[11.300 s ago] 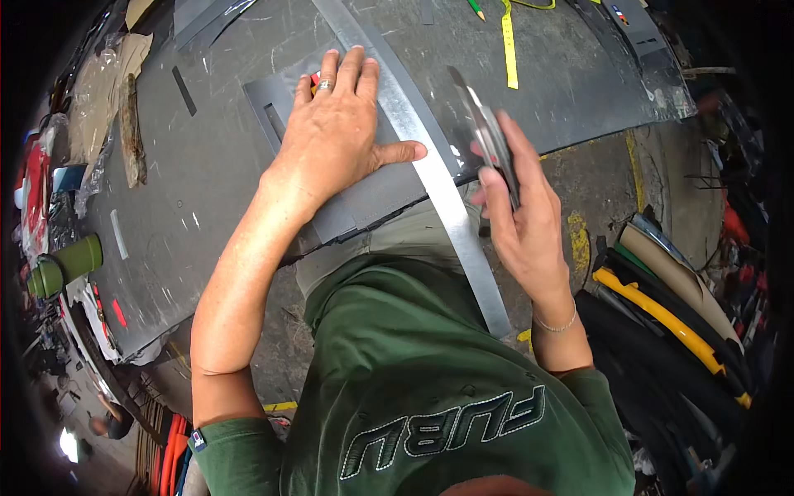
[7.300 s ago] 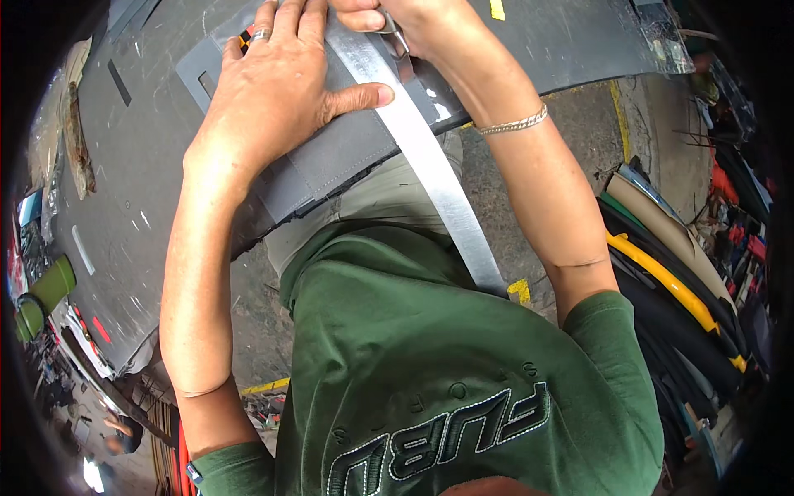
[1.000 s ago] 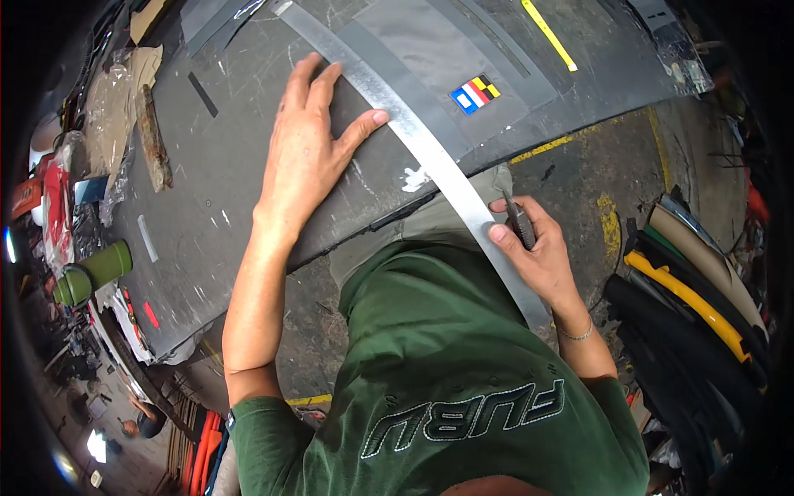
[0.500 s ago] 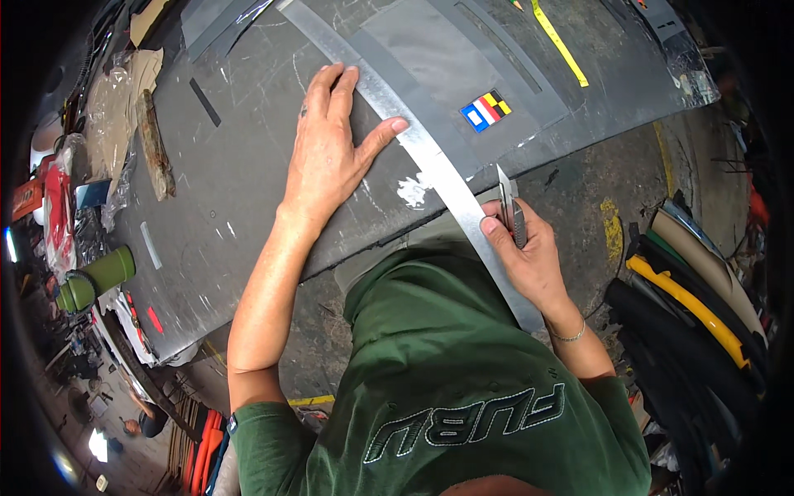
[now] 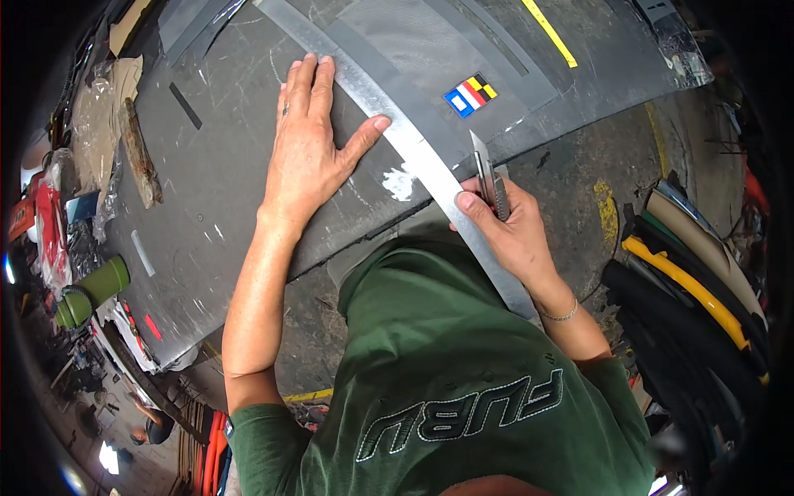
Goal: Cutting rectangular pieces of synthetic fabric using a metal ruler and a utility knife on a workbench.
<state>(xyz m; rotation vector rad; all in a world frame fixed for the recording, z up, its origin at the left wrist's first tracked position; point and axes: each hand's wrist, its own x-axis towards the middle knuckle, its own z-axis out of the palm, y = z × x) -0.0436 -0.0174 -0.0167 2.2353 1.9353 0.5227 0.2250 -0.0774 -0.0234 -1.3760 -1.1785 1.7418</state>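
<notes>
My left hand [image 5: 313, 153] lies flat on the dark worktable [image 5: 215, 240], fingers stretched out and thumb apart. Its fingertips and thumb touch a long metal ruler [image 5: 418, 153], which runs slantwise from the far side past the near table edge toward my shirt. In my right hand [image 5: 514, 227] is a grey utility knife [image 5: 486, 178], blade pointing up and away; the thumb of this hand also rests on the ruler. Right of the ruler lies a grey fabric panel [image 5: 413, 62] with a darker border and a small multicoloured flag patch [image 5: 470, 95].
A yellow measuring tape [image 5: 550, 33] lies beyond the panel. On the left are a rough wooden stick [image 5: 141, 157], clear plastic and a green cylindrical container [image 5: 95, 285]. Rolls of material [image 5: 686, 285] lie at the right. Another person [image 5: 151, 423] is far off at lower left.
The view has shifted, moving the tabletop things leftward and up in the picture. My right hand with the knife has gone slightly farther forward; the left hand stays flat by the ruler.
</notes>
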